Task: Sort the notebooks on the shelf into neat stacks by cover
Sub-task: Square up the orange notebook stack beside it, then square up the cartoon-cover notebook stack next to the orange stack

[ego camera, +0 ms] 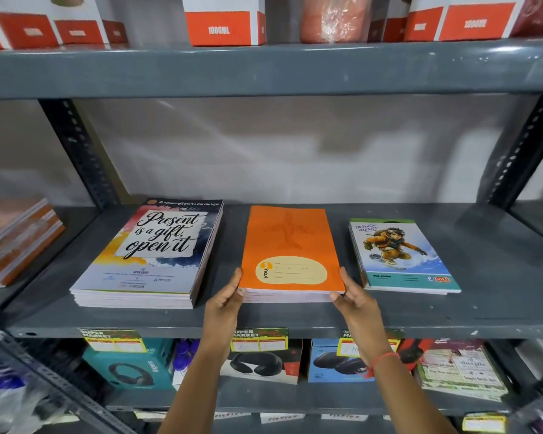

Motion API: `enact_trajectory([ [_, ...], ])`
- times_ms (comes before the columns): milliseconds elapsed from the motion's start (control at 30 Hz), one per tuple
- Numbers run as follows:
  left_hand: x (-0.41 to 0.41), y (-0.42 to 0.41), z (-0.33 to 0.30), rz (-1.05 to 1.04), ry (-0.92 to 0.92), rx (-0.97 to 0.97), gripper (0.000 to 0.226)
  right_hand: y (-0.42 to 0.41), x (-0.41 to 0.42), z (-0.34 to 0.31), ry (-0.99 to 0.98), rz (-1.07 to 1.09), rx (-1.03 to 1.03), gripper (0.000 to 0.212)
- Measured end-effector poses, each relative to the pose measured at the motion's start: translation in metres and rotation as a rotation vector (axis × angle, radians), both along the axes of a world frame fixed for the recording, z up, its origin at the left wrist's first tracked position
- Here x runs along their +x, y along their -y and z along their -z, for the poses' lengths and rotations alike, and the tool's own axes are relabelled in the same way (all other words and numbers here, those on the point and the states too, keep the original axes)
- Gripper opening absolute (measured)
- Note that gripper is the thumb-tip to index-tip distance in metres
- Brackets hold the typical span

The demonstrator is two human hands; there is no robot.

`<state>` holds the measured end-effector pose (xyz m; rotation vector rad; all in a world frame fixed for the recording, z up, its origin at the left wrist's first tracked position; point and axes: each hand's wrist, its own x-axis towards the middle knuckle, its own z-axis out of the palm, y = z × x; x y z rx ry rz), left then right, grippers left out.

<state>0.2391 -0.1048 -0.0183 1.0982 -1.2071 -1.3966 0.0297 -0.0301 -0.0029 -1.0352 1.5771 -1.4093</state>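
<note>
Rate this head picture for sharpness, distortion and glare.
Head view: sharp at the centre, where the orange stack and both hands, left hand and right hand, show crisp edges; the corners smear into blur, as on the boxes at upper left; the wide lens bows the shelf; lighting soft, only faint sheen on the covers.

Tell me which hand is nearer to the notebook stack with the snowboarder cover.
Right. The right hand grips the orange stack at its right corner, beside the snowboarder stack; the left hand holds the far left corner.

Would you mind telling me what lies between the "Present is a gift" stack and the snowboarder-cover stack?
In the head view, the orange stack lies between them, held by the left hand and right hand.
</note>
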Motion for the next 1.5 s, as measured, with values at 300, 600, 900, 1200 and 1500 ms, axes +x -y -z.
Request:
enact_trajectory([
  [300,-0.006,0.001,-0.002,-0.109,-0.037,-0.031,0.039,0.005,0.003,0.001,0.011,0.09,0.014,0.053],
  [600,-0.007,0.004,0.003,-0.216,-0.123,0.009,0.031,0.009,0.006,0.006,0.053,0.179,-0.018,0.051],
  [900,-0.008,-0.001,0.004,-0.308,0.06,-0.045,0.035,0.003,0.002,-0.001,0.097,0.078,-0.018,0.052],
  [1200,-0.165,-0.076,-0.024,0.043,0.442,-0.564,0.059,-0.049,-0.113,-0.012,-0.136,0.636,-0.311,0.03],
  [1500,-0.221,-0.05,-0.013,0.164,0.449,-0.115,0.066,-0.044,-0.175,0.017,0.029,0.181,-0.036,0.056],
])
